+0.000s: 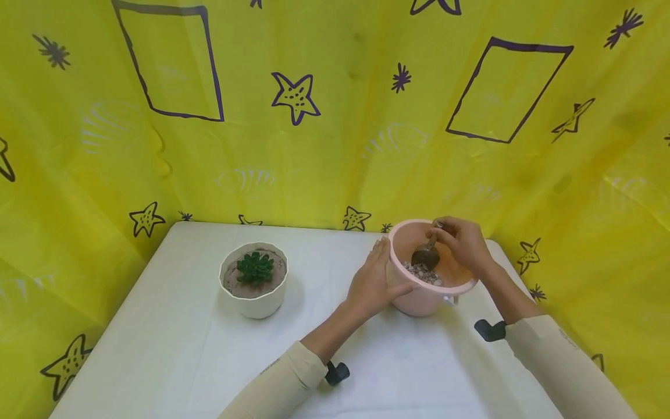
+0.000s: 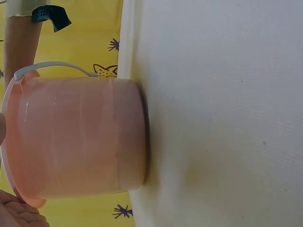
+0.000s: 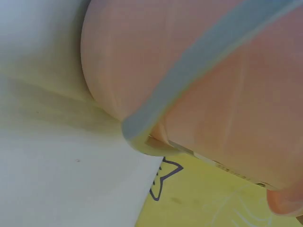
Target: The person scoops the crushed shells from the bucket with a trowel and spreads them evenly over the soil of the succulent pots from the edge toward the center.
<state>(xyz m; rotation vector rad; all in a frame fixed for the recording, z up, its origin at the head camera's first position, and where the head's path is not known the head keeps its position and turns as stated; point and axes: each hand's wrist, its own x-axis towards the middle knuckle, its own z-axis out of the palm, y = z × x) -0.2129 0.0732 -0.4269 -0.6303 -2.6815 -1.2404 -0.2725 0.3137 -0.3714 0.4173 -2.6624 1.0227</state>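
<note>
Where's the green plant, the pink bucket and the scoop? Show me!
Green plant [image 1: 255,268]: head view, on the middle of its leaves.
Pink bucket [image 2: 83,137]: left wrist view, on its outer wall.
Scoop [image 1: 426,256]: head view, on its dark bowl.

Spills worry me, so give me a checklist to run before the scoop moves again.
1. Pink bucket upright on the white table: ok.
2. Left hand steadying the bucket at its rim: ok.
3. Right hand holding the scoop by its handle: ok.
4. Scoop clear of the gravelly material: cannot tell; they overlap in the head view.
5. Bucket's carrying handle down, off the mouth: ok.
6. Potted plant apart from the bucket: ok.
</note>
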